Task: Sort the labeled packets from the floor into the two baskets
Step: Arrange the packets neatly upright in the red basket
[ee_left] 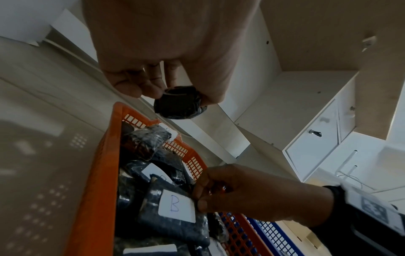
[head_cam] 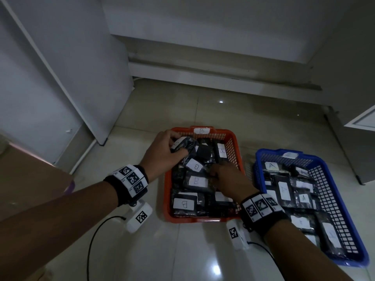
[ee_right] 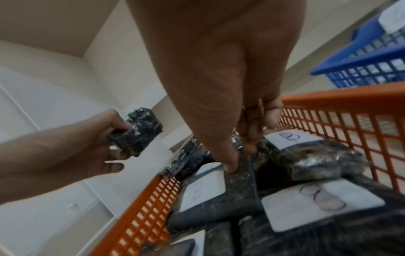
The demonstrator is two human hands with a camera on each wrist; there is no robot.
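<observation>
Left hand (head_cam: 162, 151) grips dark wrapped packet (head_cam: 183, 143) above far left corner of orange basket (head_cam: 168, 191). Right hand (head_cam: 227, 177) down among B-labelled packets (head_cam: 195, 181), fingertips seemingly pinching one. Blue basket (head_cam: 345, 201) beside, holding A-labelled packets (head_cam: 284, 190).
</observation>
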